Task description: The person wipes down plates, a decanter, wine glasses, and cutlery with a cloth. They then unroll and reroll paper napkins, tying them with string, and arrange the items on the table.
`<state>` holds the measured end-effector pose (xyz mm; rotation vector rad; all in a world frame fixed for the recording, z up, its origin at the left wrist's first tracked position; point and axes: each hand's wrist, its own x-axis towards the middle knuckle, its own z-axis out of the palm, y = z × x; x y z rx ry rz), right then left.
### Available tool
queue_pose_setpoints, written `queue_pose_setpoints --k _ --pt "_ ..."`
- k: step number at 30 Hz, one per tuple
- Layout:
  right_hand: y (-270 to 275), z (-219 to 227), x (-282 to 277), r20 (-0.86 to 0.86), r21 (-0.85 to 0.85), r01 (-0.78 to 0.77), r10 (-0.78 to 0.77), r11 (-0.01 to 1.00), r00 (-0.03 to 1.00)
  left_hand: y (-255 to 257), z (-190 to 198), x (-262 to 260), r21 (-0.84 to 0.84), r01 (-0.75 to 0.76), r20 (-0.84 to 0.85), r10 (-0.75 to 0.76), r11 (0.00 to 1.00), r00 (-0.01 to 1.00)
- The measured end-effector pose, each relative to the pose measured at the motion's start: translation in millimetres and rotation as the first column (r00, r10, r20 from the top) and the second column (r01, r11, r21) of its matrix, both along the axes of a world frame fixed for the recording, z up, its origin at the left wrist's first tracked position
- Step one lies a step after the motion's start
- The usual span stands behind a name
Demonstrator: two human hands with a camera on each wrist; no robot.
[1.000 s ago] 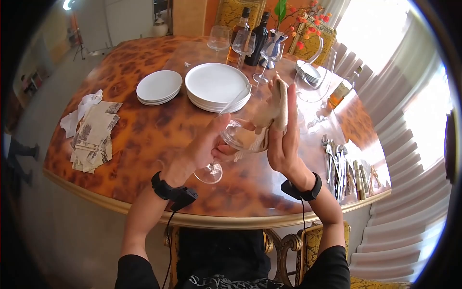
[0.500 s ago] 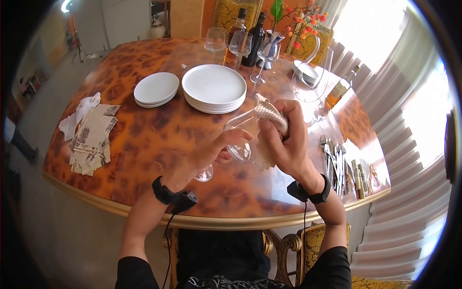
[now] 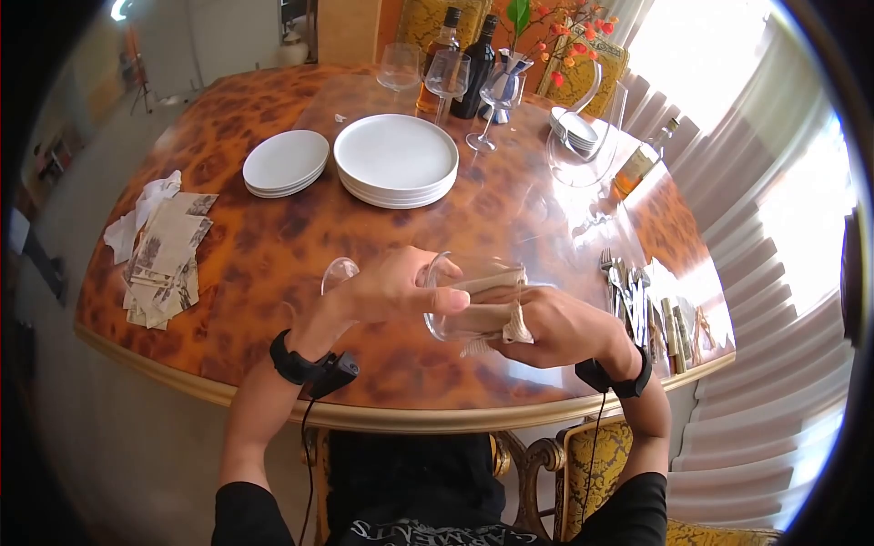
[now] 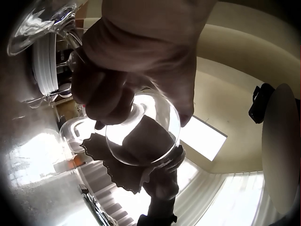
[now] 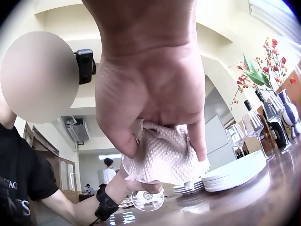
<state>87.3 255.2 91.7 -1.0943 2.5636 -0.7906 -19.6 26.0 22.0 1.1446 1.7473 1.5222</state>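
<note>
My left hand [image 3: 387, 284] holds a clear wine glass [image 3: 441, 329] round its bowl. The glass lies tipped on its side above the table, its foot [image 3: 340, 270] out to the left and its mouth toward the right hand. With my right hand [image 3: 566, 329] I grip a beige waffle-weave cloth [image 5: 164, 157], bunched at the fingers. Part of the cloth shows inside the bowl through the glass. In the left wrist view, a loose scalloped edge of the cloth [image 4: 122, 174] hangs outside the rim.
Beyond the hands stand a stack of large white plates [image 3: 396, 155] and smaller plates [image 3: 286, 162]. Wine glasses [image 3: 448, 75], bottles [image 3: 475, 77] and a vase [image 3: 506, 77] are at the back. Paper napkins [image 3: 168, 255] lie left, cutlery [image 3: 628, 291] right. A bottle [image 3: 646, 159] stands far right.
The glass has turned onto its side, its foot swinging up and left. My right hand has come down, and the cloth has gone from beside the rim into the bowl.
</note>
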Motion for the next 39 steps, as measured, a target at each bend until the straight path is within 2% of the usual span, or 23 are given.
queue_pose_setpoints --k 2,5,7,9,11,13,15,16,17,19,21,24,26,27,29,30,31,32,33,34,36,37,39 --pt "-7 -9 2 -0.029 -0.06 -0.057 0.055 0.997 0.998 0 -4 1 -0.094 -0.016 -0.169 0.0 0.995 0.986" --pt "-7 -27 -1 -0.158 -0.179 -0.153 0.125 0.972 0.979 -2 9 0 -0.165 0.014 -0.017 -0.017 0.986 1.0" --pt "-6 -24 3 0.145 -0.311 0.136 -0.094 0.941 0.985 4 1 -1 -0.085 -0.109 -0.065 0.104 0.99 0.993" --pt "-9 -17 3 0.251 -0.352 0.218 -0.132 0.91 0.959 6 -2 2 -0.001 -0.227 -0.106 0.225 0.974 0.969" --pt "-11 -26 -2 0.589 -0.482 0.624 -0.3 0.615 0.75 1 15 14 0.063 -0.355 -0.441 0.345 0.933 0.829" --pt "-16 -20 -3 0.592 -0.506 0.654 -0.326 0.562 0.737 3 15 12 0.076 -0.359 -0.526 0.343 0.93 0.778" --pt "-21 -15 0 0.329 -0.6 0.377 -0.211 0.706 0.92 7 15 14 0.263 -0.395 -0.621 0.468 0.88 0.628" --pt "-16 -21 -7 0.121 -0.433 0.263 -0.233 0.862 0.965 4 17 14 0.266 -0.398 -0.62 0.472 0.878 0.627" --pt "-13 -26 -9 0.122 -0.432 0.262 -0.232 0.863 0.965 0 22 15 0.145 -0.405 -0.572 0.411 0.903 0.71" --pt "-13 -29 -10 -0.291 -0.213 -0.007 -0.057 0.977 0.955 -3 21 14 0.021 -0.393 -0.504 0.349 0.919 0.79" --pt "-14 -26 -6 -0.259 -0.185 0.059 -0.106 0.981 0.96 -1 14 9 0.053 -0.357 -0.392 0.348 0.933 0.852" --pt "-13 -31 -9 -0.381 -0.192 -0.047 -0.031 0.98 0.924 7 3 7 0.173 -0.397 -0.221 0.428 0.902 0.876" --pt "-17 -29 2 0.161 -0.425 0.368 -0.331 0.827 0.93 1 15 14 0.141 -0.391 -0.295 0.415 0.91 0.861" --pt "-17 -25 2 0.161 -0.428 0.368 -0.331 0.826 0.93 0 19 16 0.104 -0.38 -0.364 0.39 0.919 0.846" --pt "-16 -19 0 0.619 -0.536 0.71 -0.359 0.456 0.698 4 16 17 0.128 -0.379 -0.495 0.391 0.916 0.776" --pt "-16 -18 -1 0.583 -0.556 0.685 -0.366 0.47 0.725 5 15 17 0.156 -0.378 -0.613 0.389 0.913 0.687" --pt "-16 -20 -1 0.584 -0.557 0.686 -0.367 0.468 0.724 4 17 18 0.155 -0.377 -0.614 0.388 0.913 0.688" --pt "-16 -23 -2 0.261 -0.577 0.413 -0.321 0.705 0.911 1 22 20 0.173 -0.364 -0.621 0.388 0.915 0.681" --pt "-17 -25 -3 -0.077 -0.464 0.116 -0.17 0.878 0.982 0 24 20 0.192 -0.351 -0.628 0.39 0.916 0.674" --pt "-23 -15 4 -0.079 -0.375 0.111 -0.151 0.92 0.985 -3 24 16 0.192 -0.35 -0.629 0.389 0.917 0.674" --pt "-15 -32 -2 -0.215 -0.247 0.066 -0.121 0.967 0.969 -5 20 8 -0.045 -0.281 -0.459 0.23 0.959 0.858" --pt "-15 -36 -4 -0.345 -0.108 0.033 -0.068 0.994 0.936 -2 14 5 -0.045 -0.28 -0.456 0.229 0.959 0.86" --pt "-15 -30 -2 -0.311 -0.053 0.08 -0.092 0.995 0.946 2 1 -1 0.028 -0.294 -0.334 0.286 0.956 0.898"
